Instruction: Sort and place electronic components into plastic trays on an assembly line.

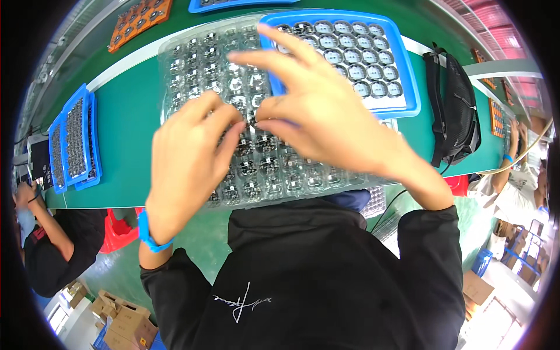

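Both of my hands meet over a clear plastic tray (294,186) with rows of moulded pockets. Small dark parts with pale marks (192,70) sit in many pockets; some pockets look bare. My left hand (189,149) is closed, thumb and forefinger pinched together. Facing it, my right hand (332,108) also pinches with thumb and forefinger, its other fingers stretched out. Whatever lies between the fingertips is too small to make out. Under and beyond my right hand, a blue tray (412,87) rests partly on the clear one, holding rows of dark-rimmed pale parts (352,56).
Stacked blue trays (97,154) of parts stand at the left of the green table (125,134). A black bag (458,111) lies at the right. Far left is an orange board (140,23) with round parts. Other people's hands show at the left (24,195) and right (513,140) edges.
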### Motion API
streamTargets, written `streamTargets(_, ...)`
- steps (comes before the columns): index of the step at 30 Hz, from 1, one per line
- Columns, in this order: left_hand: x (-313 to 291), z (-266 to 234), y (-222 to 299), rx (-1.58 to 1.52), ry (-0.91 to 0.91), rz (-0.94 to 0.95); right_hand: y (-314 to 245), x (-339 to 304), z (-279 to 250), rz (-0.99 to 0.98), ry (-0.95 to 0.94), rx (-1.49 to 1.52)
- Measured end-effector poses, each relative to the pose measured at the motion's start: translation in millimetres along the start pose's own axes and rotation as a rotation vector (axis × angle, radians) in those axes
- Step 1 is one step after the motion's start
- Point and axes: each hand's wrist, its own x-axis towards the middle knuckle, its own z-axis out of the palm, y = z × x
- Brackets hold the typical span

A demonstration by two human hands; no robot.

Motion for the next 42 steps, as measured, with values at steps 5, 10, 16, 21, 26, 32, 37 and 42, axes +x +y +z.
streamTargets(5,44.4,-8.8,-11.1,-0.176,0.166,0.165,34.4,21.0,-80.0,0.065,-0.050,-0.119)
streamTargets(10,92.3,12.3,-18.2,-0.269,0.124,0.148,65.2,26.2,-83.8,0.110,-0.178,-0.109)
streamTargets(16,106.4,34.3,-30.4,-0.215,0.117,0.258,81.5,23.1,-74.9,0.043,-0.205,-0.093)
streamTargets(21,108.0,38.0,-29.6,-0.156,0.125,0.278,80.5,26.9,-76.1,0.050,-0.250,-0.091)
streamTargets(26,106.6,36.7,-26.8,-0.110,0.119,0.287,78.5,29.9,-72.7,0.038,-0.265,-0.080)
streamTargets(32,102.0,34.0,-23.4,0.049,0.142,0.326,70.5,30.1,-64.8,0.009,-0.237,-0.205)
streamTargets(37,65.8,3.5,-24.0,-0.024,0.186,0.265,18.7,6.1,-49.7,0.089,-0.040,-0.073)
streamTargets(42,20.0,2.8,-30.5,-0.091,-0.009,0.009,-23.7,-16.7,-3.3,-0.018,-0.143,-0.067)
